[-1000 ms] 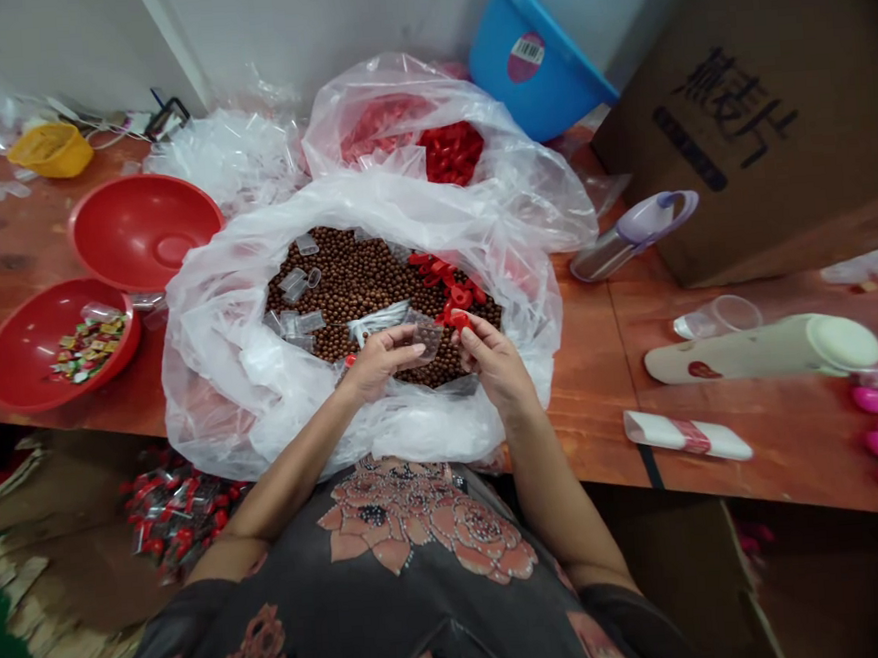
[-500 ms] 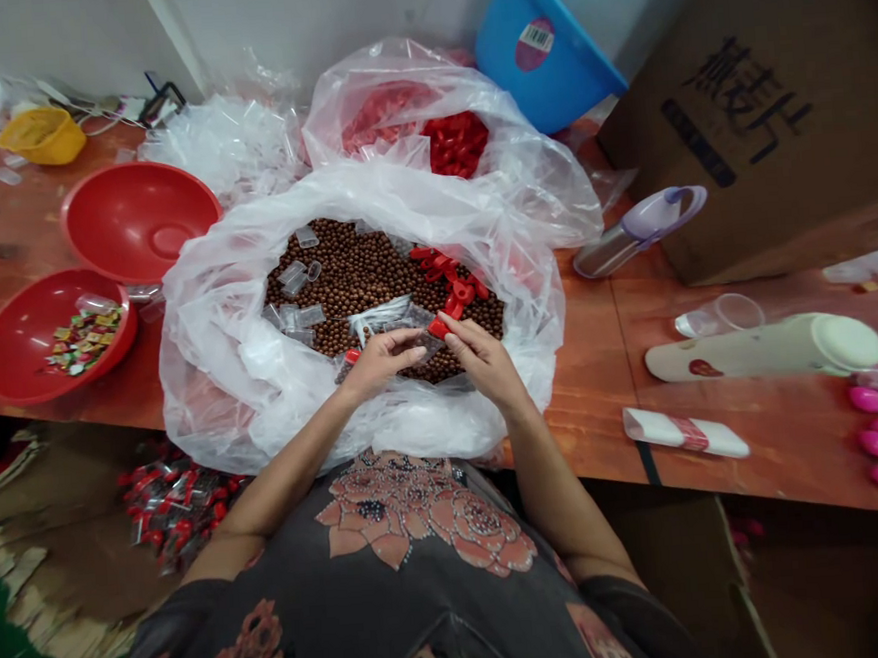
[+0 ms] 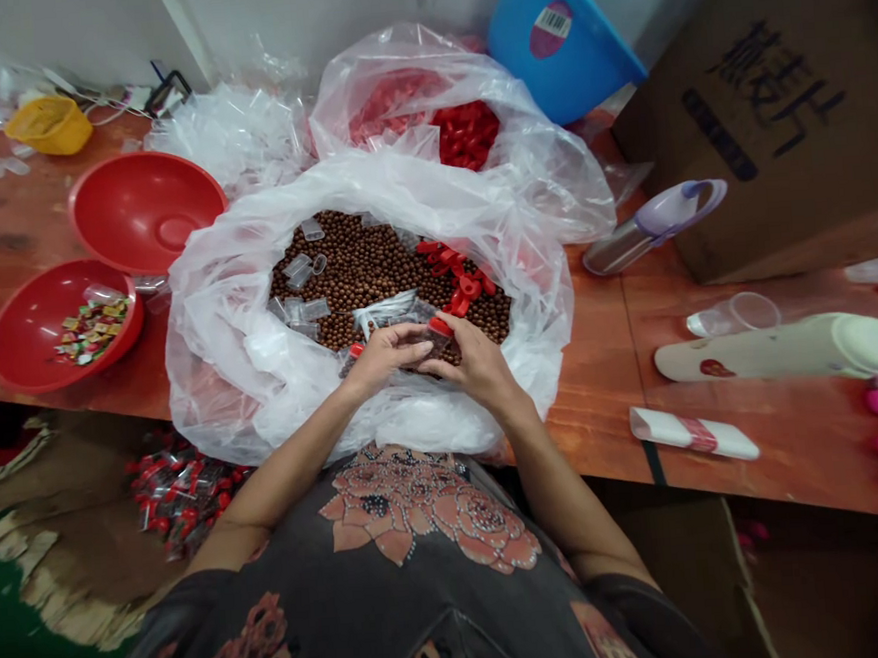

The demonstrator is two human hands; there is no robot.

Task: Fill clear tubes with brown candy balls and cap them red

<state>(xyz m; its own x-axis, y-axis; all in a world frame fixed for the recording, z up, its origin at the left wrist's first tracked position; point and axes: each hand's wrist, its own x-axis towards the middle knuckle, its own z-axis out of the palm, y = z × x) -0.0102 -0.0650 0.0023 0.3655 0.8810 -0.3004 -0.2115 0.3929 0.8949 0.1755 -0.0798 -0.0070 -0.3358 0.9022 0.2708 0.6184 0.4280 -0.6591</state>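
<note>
Two hands working low over bag: left hand [image 3: 381,356] and right hand [image 3: 478,361], fingers [image 3: 418,332] closed on red-capped clear vial [image 3: 437,337], above brown beads [image 3: 375,273], open plastic bag [image 3: 213,385] beneath catching strays.

1. Cardboard box [image 3: 774,175], 2 o'clock: black Chinese characters, apparently 燕麦片.
2. Blue plastic tub [image 3: 565,44], 1 o'clock: pink oval barcode sticker [image 3: 550,28], digits unreadable.
3. Dark shirt [image 3: 355,626], 6 o'clock: "PAS" printed.

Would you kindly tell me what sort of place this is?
This looks like a hand-packing workshop: a plastic bag of brown balls lies open on a wooden workbench, beside a bag of red plastic pieces and a red bowl of what look like wrapped sweets.
</note>
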